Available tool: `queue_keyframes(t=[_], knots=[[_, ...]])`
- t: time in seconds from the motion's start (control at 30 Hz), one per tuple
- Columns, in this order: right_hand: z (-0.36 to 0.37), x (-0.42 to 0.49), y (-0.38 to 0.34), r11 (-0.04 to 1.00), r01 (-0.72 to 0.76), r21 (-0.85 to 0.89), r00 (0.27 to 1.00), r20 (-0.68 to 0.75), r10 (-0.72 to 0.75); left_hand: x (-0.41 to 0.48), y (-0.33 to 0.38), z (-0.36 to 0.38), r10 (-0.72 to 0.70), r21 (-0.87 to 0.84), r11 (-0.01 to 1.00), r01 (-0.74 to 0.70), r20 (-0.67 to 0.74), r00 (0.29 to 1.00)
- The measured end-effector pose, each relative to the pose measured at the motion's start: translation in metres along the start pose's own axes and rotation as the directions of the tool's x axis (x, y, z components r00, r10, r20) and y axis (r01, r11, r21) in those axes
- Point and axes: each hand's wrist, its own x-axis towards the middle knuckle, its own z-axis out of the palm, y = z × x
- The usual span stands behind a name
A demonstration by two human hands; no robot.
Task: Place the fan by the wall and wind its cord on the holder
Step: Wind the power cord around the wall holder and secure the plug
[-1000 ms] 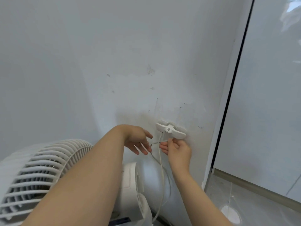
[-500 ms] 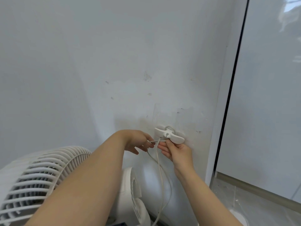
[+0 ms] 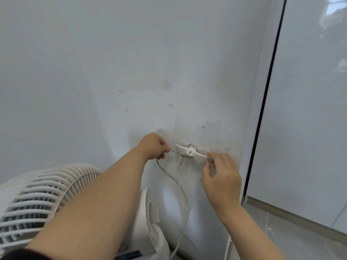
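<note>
Thin white cord (image 3: 180, 184) winding onto white plastic holder (image 3: 189, 152); left hand (image 3: 153, 147) pinches it at nine o'clock, right hand (image 3: 221, 177) at three; next wrap likely needs tension

At the right we see a tall glossy white panel (image 3: 309, 109), and a thin black strip (image 3: 263, 109) runs down along its left edge. A beige skirting board (image 3: 293, 218) lies along the bottom of the panel, touching the grey floor (image 3: 300, 246). Low down we notice something small and dark blue (image 3: 131, 254), mostly hidden.
</note>
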Motion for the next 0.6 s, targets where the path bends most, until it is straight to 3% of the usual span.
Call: queue_keyframes(t=[0.07,0.17,0.33,0.6], knots=[[0.008,0.004,0.002,0.987,0.154,-0.047,0.987,-0.042,-0.156,0.003,0.001,0.0,0.029,0.046,0.999,-0.024,-0.103,0.994],[0.017,0.015,-0.004,0.959,0.245,-0.142,0.969,0.023,-0.244,0.005,0.002,0.002,0.044,0.109,0.994,-0.023,-0.202,0.978],[0.029,0.022,-0.012,0.919,0.285,-0.272,0.955,0.166,-0.247,0.008,0.004,0.003,0.082,0.159,0.986,-0.041,-0.258,0.963],[0.039,0.024,-0.011,0.893,0.333,-0.303,0.939,0.191,-0.286,0.015,0.003,0.004,0.09,0.153,0.987,-0.057,-0.22,0.971]])
